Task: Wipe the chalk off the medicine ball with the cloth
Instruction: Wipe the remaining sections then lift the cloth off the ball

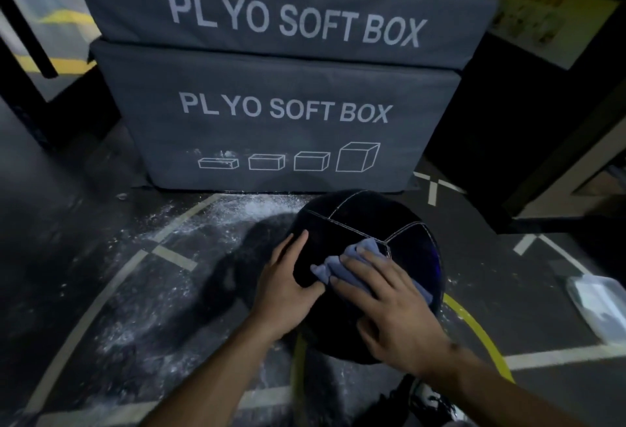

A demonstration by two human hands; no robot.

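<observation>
White chalk dust (189,223) is lying scattered over the floor (67,223) at left. One left hand (288,277) is resting flat, fingers straight, against the one black medicine ball (366,223), which is sitting on the floor before two stacked grey plyo boxes (284,115). One right hand (389,304) is pressing one blue-grey cloth (342,264) onto the ball with spread fingers.

The right hand (389,294) covers most of the cloth (342,265). The medicine ball (359,220) hides its own underside. The upper plyo box (271,13) runs past the top edge.
</observation>
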